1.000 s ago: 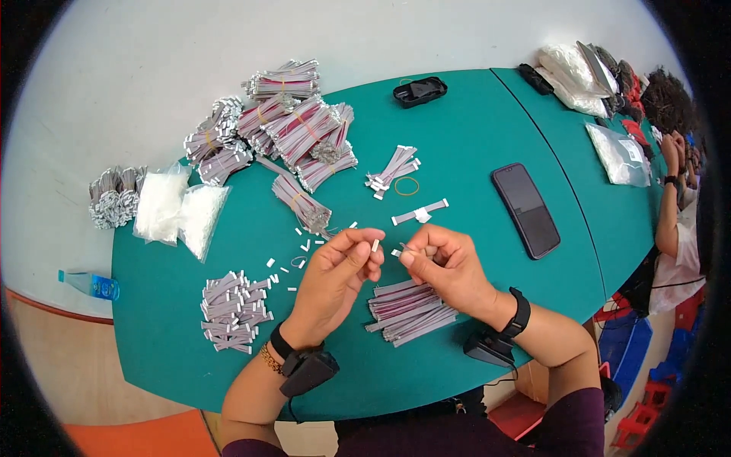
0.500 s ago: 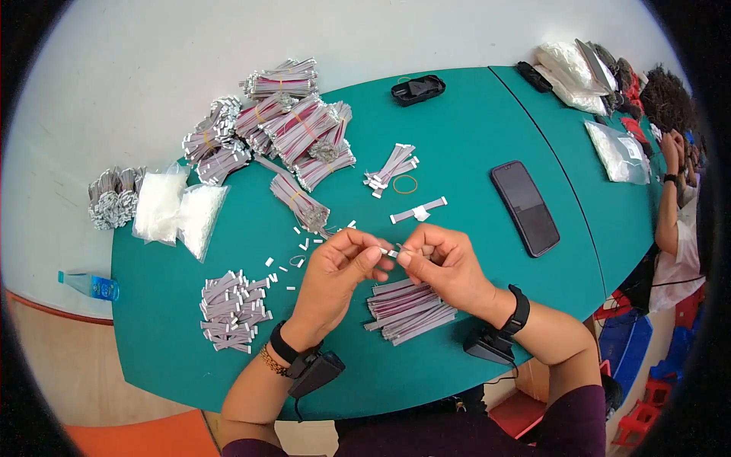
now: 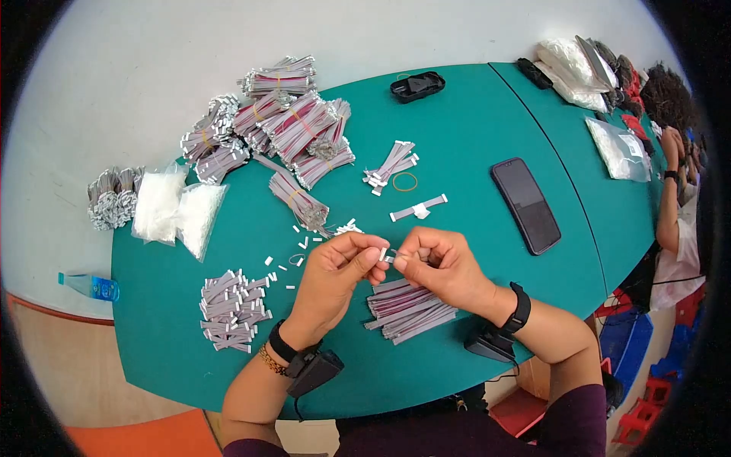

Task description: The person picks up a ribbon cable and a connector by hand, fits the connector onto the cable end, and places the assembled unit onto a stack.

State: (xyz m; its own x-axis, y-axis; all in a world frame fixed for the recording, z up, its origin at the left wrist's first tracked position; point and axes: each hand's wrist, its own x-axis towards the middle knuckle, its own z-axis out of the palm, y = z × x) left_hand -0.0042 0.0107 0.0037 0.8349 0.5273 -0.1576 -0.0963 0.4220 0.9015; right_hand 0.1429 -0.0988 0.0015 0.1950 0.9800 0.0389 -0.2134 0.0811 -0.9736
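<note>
My left hand [image 3: 346, 266] pinches a small white plastic connector [image 3: 383, 254] between thumb and fingertips. Close against it, my right hand [image 3: 440, 264] grips a short grey ribbon cable [image 3: 391, 258], mostly hidden by the fingers. Whether the two pieces touch I cannot tell. Below the hands lies a row of loose grey and purple ribbon cables [image 3: 411, 312]. Loose white connectors [image 3: 303, 244] are scattered left of my left hand. Farther left is a heap of short cables with white connector ends [image 3: 234, 312].
Banded cable bundles [image 3: 297, 126] are piled at the back left, beside clear bags of white connectors [image 3: 160, 204]. A phone [image 3: 525, 206] lies to the right, a black case [image 3: 417, 87] at the back. A bottle [image 3: 90, 286] lies far left. Another person's arm [image 3: 668, 190] rests at far right.
Both hands stay in nearly the same place. The white connector at my left fingertips has turned to a more upright angle, and the fingers of my right hand have shifted slightly.
</note>
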